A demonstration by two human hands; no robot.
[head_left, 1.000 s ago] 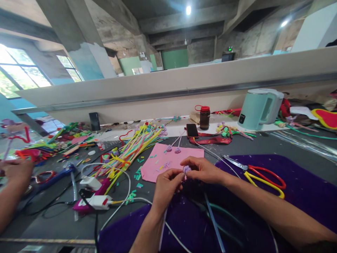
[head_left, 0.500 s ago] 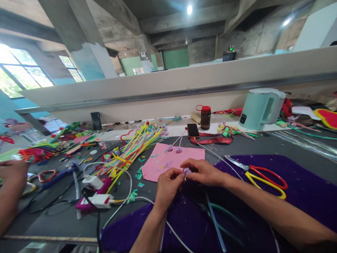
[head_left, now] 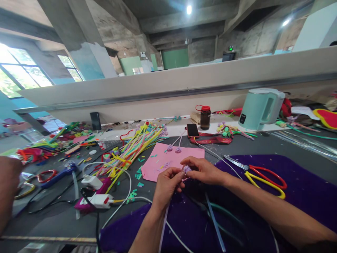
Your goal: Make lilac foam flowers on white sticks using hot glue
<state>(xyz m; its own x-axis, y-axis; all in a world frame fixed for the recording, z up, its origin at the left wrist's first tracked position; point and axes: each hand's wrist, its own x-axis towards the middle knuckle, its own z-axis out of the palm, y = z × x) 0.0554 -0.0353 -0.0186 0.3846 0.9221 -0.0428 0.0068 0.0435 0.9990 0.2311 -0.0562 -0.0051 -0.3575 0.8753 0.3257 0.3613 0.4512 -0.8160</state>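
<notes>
Between my two hands is a small purple flower-like piece (head_left: 187,169), much like the two on the pink sheet. My left hand (head_left: 168,182) pinches it from the near left side, thumb and fingertips together. From the right, my right hand (head_left: 204,170) curls its thumb and fingers round the same piece. A pale thin stem (head_left: 163,228) runs down along my left wrist. Two similar purple flowers (head_left: 174,149) with pale stems lie at the back of the pink sheet (head_left: 152,168), among small scraps. Below my hands, a clear glue stick (head_left: 215,221) lies on dark purple cloth.
Scissors with red and yellow handles (head_left: 265,179) lie at right. Colourful pipe cleaners (head_left: 137,146) and a power strip with chargers (head_left: 96,196) are at left, near a blue glue gun (head_left: 60,175). Behind stand a bottle (head_left: 205,117), phone (head_left: 193,130) and kettle (head_left: 259,109). Another person's arm (head_left: 9,193) enters left.
My left fingers have shifted slightly on the purple piece, with the lower fingers now showing beneath. My right hand stays nearly still. The other person's arm at the left has moved farther out of view.
</notes>
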